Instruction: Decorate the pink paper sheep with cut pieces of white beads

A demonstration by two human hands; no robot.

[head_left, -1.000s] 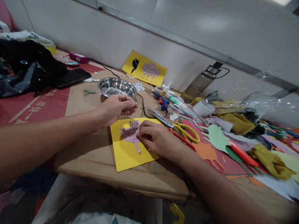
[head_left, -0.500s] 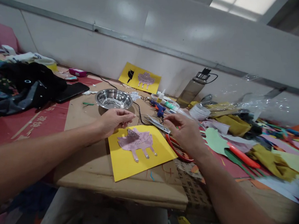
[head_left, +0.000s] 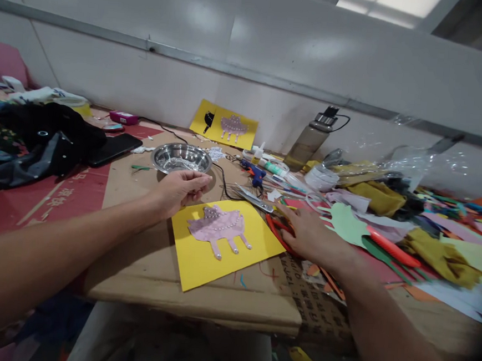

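A yellow card [head_left: 200, 272] lies on the cardboard-covered table, bearing a pink cutout shape [head_left: 220, 229] dotted with pearl-like beads. Over the card's upper left corner, my left hand [head_left: 184, 191] is closed in a pinch; whatever its fingertips hold is too small to tell. Behind that hand stands a steel bowl [head_left: 182, 158] with small pale bits inside. My right hand [head_left: 314, 236] is open, its fingers apart, over the red scissor handles [head_left: 274, 227] at the card's right edge. Whether it touches them I cannot tell. Scissor blades [head_left: 254, 198] point left behind the card.
A blue glue gun [head_left: 255, 173] and a glue bottle [head_left: 259, 151] lie behind the scissors. A similar decorated card [head_left: 224, 124] leans on the wall near a water bottle [head_left: 311, 139]. Paper scraps and a green cutout [head_left: 346, 225] crowd the right; a phone [head_left: 114, 149] is left.
My right hand has left the pink cutout and moved right to the scissor handles, its fingers opening out. My left hand stays pinched near the bowl. The camera view has tilted up.
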